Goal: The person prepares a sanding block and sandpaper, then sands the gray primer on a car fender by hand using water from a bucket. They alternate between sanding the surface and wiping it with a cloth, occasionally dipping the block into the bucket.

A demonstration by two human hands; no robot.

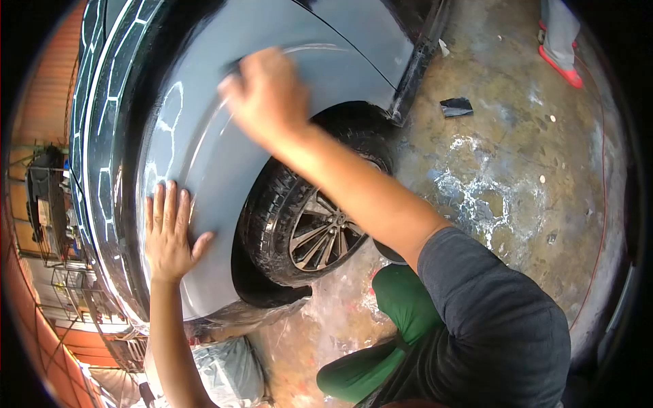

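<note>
My left hand (171, 238) lies flat on the grey car fender (224, 173), fingers stretched out and thumb apart, holding nothing. Higher on the same panel, above the wheel arch, my right hand (272, 95) is blurred by motion. Its fingers are curled over a small dark piece (233, 67) pressed to the panel. Most of that piece is hidden, so its exact kind does not show. Below my right forearm, the wheel (320, 234) with its black tyre and spoked rim sits in the arch. The fender has a dull grey surface with shiny streaks.
A dark scrap (456, 107) lies on the stained concrete floor (503, 156), among white splashes. At the upper right stands another person's foot in a red shoe (561, 66). Shelving (68, 285) is at the left, and a grey-covered bundle (231, 370) lies below the bumper.
</note>
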